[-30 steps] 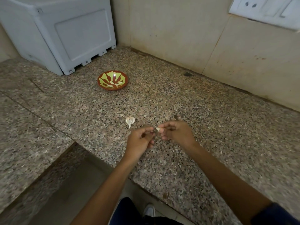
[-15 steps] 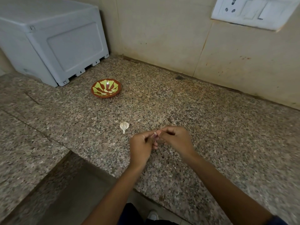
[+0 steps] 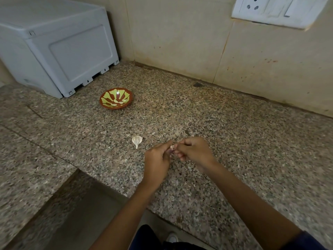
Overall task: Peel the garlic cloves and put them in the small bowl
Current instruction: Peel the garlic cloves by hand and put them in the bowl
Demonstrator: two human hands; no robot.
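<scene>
The fingertips have drawn closer together since a second ago, left hand [image 3: 157, 158] and right hand [image 3: 195, 150] both pinching a garlic clove [image 3: 172, 147] above the counter [image 3: 234, 141], its axis hidden, while the small bowl [image 3: 116, 98] holds pale bits and a second clove [image 3: 137, 140] points its tip toward the counter's front edge.

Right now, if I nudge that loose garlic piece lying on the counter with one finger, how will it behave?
The garlic piece looks small, pale and papery, so it is probably very light and would skid across the granite counter rather than resist. Its bulbous end and tapered tip suggest it would pivot or wobble, not roll straight. The skin may flake.
</scene>
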